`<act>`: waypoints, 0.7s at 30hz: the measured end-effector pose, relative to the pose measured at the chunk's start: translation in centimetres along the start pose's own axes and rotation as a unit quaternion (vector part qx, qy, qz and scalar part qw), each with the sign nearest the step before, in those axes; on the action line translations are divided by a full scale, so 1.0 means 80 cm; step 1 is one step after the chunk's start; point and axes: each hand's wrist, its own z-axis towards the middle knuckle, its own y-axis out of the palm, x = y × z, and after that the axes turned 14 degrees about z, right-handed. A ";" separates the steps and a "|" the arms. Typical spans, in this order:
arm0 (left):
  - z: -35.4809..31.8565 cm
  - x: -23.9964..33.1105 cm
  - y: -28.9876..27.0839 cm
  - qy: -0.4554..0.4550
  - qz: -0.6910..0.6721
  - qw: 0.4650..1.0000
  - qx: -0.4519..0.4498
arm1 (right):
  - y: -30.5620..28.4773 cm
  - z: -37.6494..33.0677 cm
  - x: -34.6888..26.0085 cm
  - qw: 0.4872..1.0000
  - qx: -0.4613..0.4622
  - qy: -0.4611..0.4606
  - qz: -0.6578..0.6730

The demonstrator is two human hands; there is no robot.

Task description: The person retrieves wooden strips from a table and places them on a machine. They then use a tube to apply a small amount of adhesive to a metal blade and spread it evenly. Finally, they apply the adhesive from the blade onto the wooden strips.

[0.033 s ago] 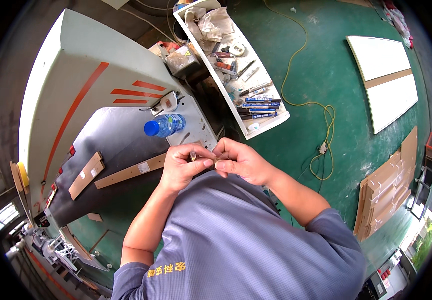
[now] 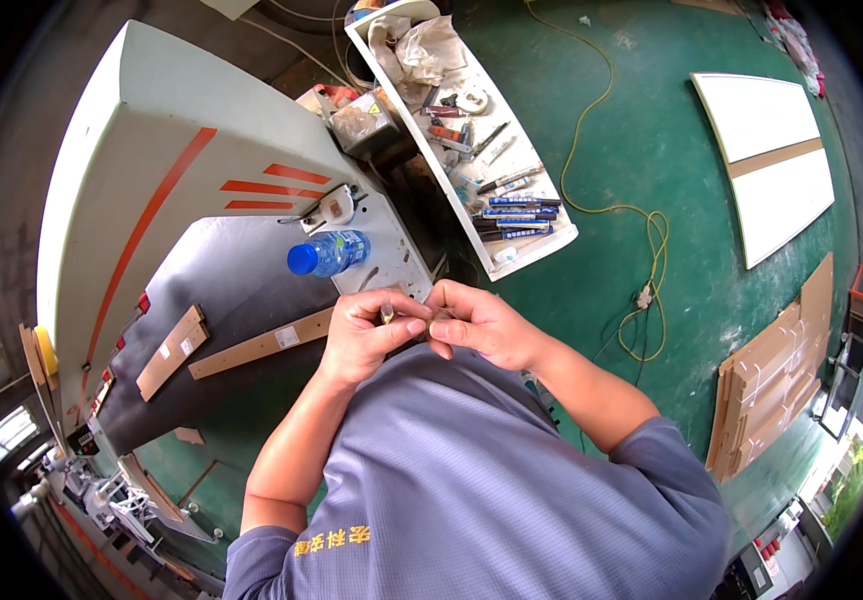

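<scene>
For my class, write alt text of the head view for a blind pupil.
A bare left hand holds a small, indistinct item beside the bare right hand. Beyond are a blue-capped plastic bottle and a long white tray of pens.

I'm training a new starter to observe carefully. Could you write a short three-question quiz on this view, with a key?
1. What colour is the cap on the plastic bottle?
A) red
B) blue
C) white

2. True or false: the left hand and the right hand are close together.

3. Fill in: the loose cable on the green floor is ____.

Key: 1. B; 2. true; 3. yellow.
</scene>
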 end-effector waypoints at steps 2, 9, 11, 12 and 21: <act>0.007 0.003 0.003 -0.013 -0.049 0.999 0.017 | -0.016 0.009 0.003 1.000 0.021 0.001 -0.013; 0.011 -0.055 -0.018 -0.119 0.071 0.990 0.026 | -0.304 0.102 0.019 0.847 0.469 -0.059 -0.244; 0.013 -0.082 -0.018 -0.130 0.124 0.981 0.069 | -0.389 0.125 0.030 0.823 0.498 -0.108 -0.250; 0.011 -0.109 -0.024 -0.136 0.126 0.980 0.069 | -0.417 0.132 0.033 0.811 0.498 -0.149 -0.267; -0.016 -0.216 -0.056 -0.203 0.065 0.971 0.112 | -0.382 0.191 -0.049 0.679 0.567 0.044 -0.464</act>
